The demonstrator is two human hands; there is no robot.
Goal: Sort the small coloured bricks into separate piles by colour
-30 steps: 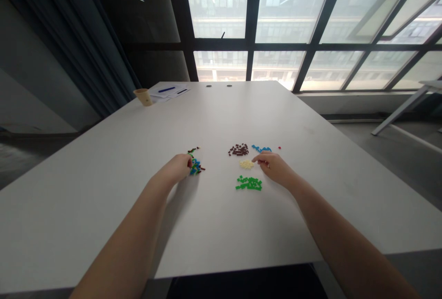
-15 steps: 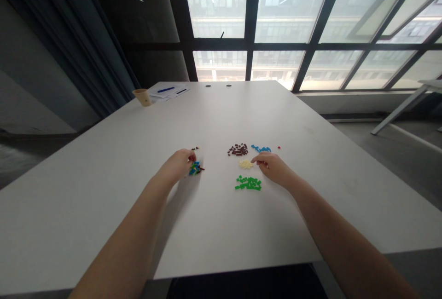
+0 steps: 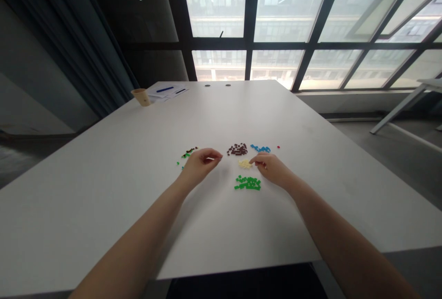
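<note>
Apparently L hand [image 3: 198, 166] is pinching, R hand [image 3: 271, 165] resting curled, cream pcs [image 3: 244, 164] at its 9 o'clock, both grips unclear; colours sitting apart, prob. agst mixing.

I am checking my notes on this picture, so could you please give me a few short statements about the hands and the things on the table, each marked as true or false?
1. The right hand has its fingertips at the pale yellow pieces. True.
2. A single red piece lies to the right of the blue pieces. True.
3. The left hand is over the blue pieces. False: it is left of the brown pieces, beside some mixed-colour pieces.
4. The green pieces lie farther from the person than the brown ones. False: they lie nearer.
5. The tan cup is next to the papers. True.
</note>
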